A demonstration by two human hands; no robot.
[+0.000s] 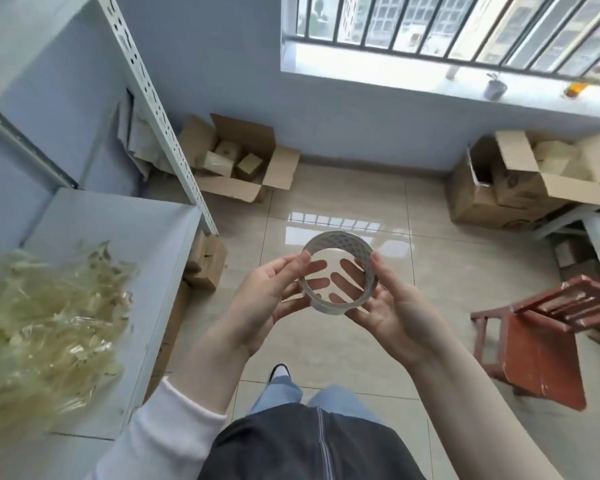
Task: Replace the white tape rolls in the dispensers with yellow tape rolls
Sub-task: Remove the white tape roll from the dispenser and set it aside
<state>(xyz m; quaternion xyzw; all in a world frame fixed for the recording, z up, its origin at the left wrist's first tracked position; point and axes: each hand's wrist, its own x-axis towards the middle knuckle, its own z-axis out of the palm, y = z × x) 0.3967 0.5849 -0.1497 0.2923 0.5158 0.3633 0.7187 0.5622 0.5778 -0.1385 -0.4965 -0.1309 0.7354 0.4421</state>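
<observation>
White ring-shaped tape roll is hovering over the beige tiled floor, left hand pinching its left rim, right hand pinching the opposite rim, hole pointing up at me.

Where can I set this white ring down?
For the white ring: bare shelf board between the plastic pile and its right edge, by the left hand. Open floor tiles between the left box and right boxes. Crowded: the pile's side, and around the red stool.
</observation>
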